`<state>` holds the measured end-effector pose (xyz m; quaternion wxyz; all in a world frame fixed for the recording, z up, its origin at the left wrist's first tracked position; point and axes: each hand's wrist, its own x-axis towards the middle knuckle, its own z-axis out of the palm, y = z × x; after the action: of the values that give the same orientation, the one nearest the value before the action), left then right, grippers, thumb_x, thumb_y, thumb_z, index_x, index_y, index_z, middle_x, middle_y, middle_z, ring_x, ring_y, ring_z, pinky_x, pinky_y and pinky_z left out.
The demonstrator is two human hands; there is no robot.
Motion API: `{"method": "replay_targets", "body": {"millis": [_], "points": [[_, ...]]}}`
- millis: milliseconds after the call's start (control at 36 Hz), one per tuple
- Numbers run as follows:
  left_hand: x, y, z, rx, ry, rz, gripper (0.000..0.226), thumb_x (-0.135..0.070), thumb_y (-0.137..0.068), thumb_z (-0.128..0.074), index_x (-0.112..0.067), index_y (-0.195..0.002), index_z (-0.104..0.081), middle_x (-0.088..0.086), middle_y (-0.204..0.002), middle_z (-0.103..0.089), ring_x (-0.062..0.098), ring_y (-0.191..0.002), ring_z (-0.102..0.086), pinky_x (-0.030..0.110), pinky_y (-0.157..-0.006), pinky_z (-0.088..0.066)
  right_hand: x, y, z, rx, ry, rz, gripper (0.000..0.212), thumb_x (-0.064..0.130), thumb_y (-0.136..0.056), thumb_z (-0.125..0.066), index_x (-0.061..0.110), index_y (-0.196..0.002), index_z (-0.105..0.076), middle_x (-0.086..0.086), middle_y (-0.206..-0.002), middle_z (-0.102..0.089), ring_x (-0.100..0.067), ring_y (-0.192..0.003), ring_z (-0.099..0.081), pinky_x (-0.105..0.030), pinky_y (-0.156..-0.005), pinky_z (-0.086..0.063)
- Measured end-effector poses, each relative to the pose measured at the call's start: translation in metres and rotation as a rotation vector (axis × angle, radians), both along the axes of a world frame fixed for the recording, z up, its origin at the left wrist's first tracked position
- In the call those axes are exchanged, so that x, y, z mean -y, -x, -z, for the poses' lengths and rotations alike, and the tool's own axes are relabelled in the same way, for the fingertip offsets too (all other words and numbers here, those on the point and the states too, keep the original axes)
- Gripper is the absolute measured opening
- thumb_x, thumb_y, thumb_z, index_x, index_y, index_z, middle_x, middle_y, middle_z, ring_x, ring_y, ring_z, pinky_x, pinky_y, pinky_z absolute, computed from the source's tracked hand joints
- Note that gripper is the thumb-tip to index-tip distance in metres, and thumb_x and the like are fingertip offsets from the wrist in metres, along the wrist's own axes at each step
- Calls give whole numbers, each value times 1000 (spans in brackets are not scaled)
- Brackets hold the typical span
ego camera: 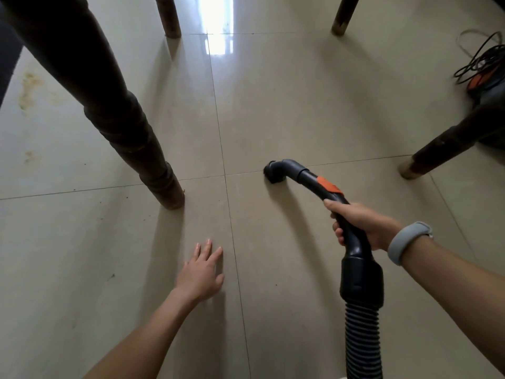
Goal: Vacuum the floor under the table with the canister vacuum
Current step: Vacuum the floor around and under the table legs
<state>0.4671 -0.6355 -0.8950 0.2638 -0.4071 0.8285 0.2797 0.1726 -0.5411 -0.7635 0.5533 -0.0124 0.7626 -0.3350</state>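
My right hand [360, 225] grips the curved black vacuum handle [352, 242], which carries an orange slider near its top. The small black brush nozzle [274, 173] at its end touches the beige tiled floor [273, 105] between the table legs. A ribbed black hose [362, 346] runs down from the handle to the bottom edge of the view. My left hand [202, 272] rests flat on the floor with straight fingers, to the left of the handle. The grey and orange canister [489, 83] sits at the far right, partly hidden by a table leg.
Dark wooden table legs stand around: a thick near-left leg [131, 132], a near-right leg [448, 143], and two far legs [169, 17] [343, 15]. A coiled black cord [481, 58] lies by the canister. Small crumbs [128, 197] and yellowish stains [27, 88] mark the left tiles.
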Motion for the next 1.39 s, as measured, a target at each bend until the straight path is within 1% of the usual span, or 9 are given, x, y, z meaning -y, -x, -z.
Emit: {"method": "replay_targets", "body": {"millis": [167, 333, 472, 611, 778, 889, 1056, 1222, 1389], "points": [[0, 3, -3, 7, -1, -8, 68, -39, -97, -45, -28, -154, -9, 1, -161, 11, 25, -148, 7, 46, -118, -17, -7, -17, -2, 179, -71, -123, 31, 36, -93, -57, 10, -81, -44, -2, -47, -44, -11, -33, -42, -18, -34, -39], [-2, 2, -3, 8, 10, 0, 69, -38, -97, -47, -29, -153, -8, 2, -161, 11, 25, -148, 7, 46, -117, -15, 19, 5, 4, -60, 21, -10, 28, 32, -94, -58, 11, -81, -43, -4, -47, -45, -12, -30, -44, -19, -34, -40], [1, 0, -2, 20, 6, 26, 71, -38, -96, -48, -31, -153, -6, 0, -160, 12, 24, -148, 8, 43, -116, -23, 39, 3, 7, -64, 23, -12, 27, 32, -94, -58, 11, -87, -44, -7, -58, -45, -13, -33, -46, -21, -36, -42], [-4, 3, -5, 10, 25, -5, 70, -39, -96, -47, -31, -153, -7, -1, -160, 12, 24, -148, 8, 43, -116, -23, 43, -7, 7, -14, 3, -146, 26, 33, -93, -59, 11, -88, -45, -5, -55, -48, -13, -34, -47, -21, -38, -44], [-4, 2, -3, 18, 39, 11, 73, -42, -95, -49, -30, -153, -6, -1, -160, 12, 24, -148, 7, 44, -116, -22, 54, 9, 13, -178, 57, -71, 21, 30, -94, -58, 13, -89, -46, -7, -60, -46, -16, -44, -47, -22, -38, -44], [-3, -2, -1, 71, 130, 84, 86, -48, -92, -51, -25, -153, 6, -1, -160, 13, 22, -148, 7, 43, -118, -22, 63, -4, 22, -238, 107, 13, 20, 27, -96, -55, 13, -85, -44, -8, -60, -44, -19, -46, -45, -25, -42, -44], [11, 0, 3, 121, 108, 39, 110, -55, -80, -66, -31, -151, 15, 0, -158, 23, 33, -146, 14, 49, -115, -24, 63, -6, 23, -218, 97, -179, 17, 28, -95, -55, 13, -94, -46, -7, -61, -43, -18, -44, -45, -23, -38, -42], [12, 3, 7, 117, 92, 12, 114, -53, -77, -70, -32, -151, 14, -1, -158, 23, 33, -146, 14, 51, -117, -20, 80, 16, 28, -315, 88, 30, 21, 29, -95, -55, 12, -87, -45, -7, -59, -44, -18, -44, -46, -26, -43, -44], [12, 3, 6, 112, 100, -7, 112, -52, -77, -71, -32, -151, 11, -2, -159, 20, 32, -146, 12, 49, -117, -21, 90, -10, 26, -149, 94, -248, 18, 29, -95, -56, 14, -93, -46, -6, -59, -46, -14, -40, -47, -22, -38, -43]]}}
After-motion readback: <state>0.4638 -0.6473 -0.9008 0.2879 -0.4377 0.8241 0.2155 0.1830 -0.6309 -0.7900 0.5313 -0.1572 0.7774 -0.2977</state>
